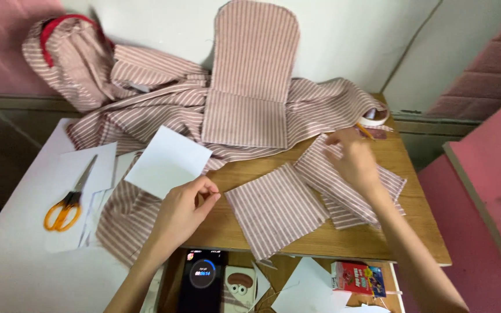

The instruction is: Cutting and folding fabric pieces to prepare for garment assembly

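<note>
**Striped fabric pieces and white card on a wooden table**

The left hand (184,211) is seen in the lower centre of the frame. Its thumb and fingers are pressed together on the lower corner of a white card (166,161), which is held tilted above the table. The right hand (352,159) is stretched to the right of centre and is a little blurred. Its fingers are laid on a stack of striped fabric pieces (372,194), and it cannot be told if something is pinched or only touched.

Between the two hands a single striped fabric square (273,208) is lying flat on the wooden table (413,243). A large heap of the same pink and white striped cloth (146,93) is spread over the upper left and centre, and a padded striped panel (253,75) is leaned against the white wall at the top.

Orange-handled scissors (68,204) are placed on white paper at the left edge. A roll of tape (373,117) is found near the right hand, in the upper right of the table. A phone with a dark screen (202,278) and a small red box (358,278) are seen at the bottom, below the table edge.
</note>
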